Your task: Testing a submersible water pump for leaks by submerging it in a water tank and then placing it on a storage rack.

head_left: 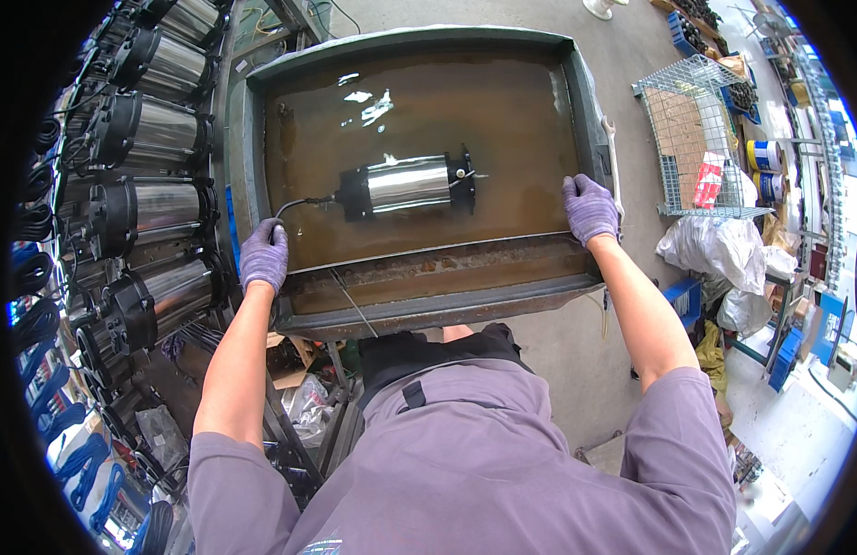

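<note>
A wide, dark green metal tank (pixel 410 39) of brownish water is in front of me. In it lies a cylindrical motor (pixel 408 184) with a shiny silver body and black ends, its shaft pointing right. A black cable (pixel 305 202) runs from its left end to beside my left hand (pixel 264 255). This purple-gloved hand is closed over the tank's left side. On the right side, my right hand (pixel 591 207), also gloved, has its fingers curled over the rim. A thin straight edge (pixel 428 251) crosses the water between the hands; whether they also touch it, I cannot tell.
Several similar silver motors (pixel 160 127) fill a rack at the left, with coiled cables beside them. A wrench (pixel 613 153) lies along the tank's right side. Farther right stand a wire mesh basket (pixel 692 111), plastic bags (pixel 715 248) and a blue bin (pixel 684 301).
</note>
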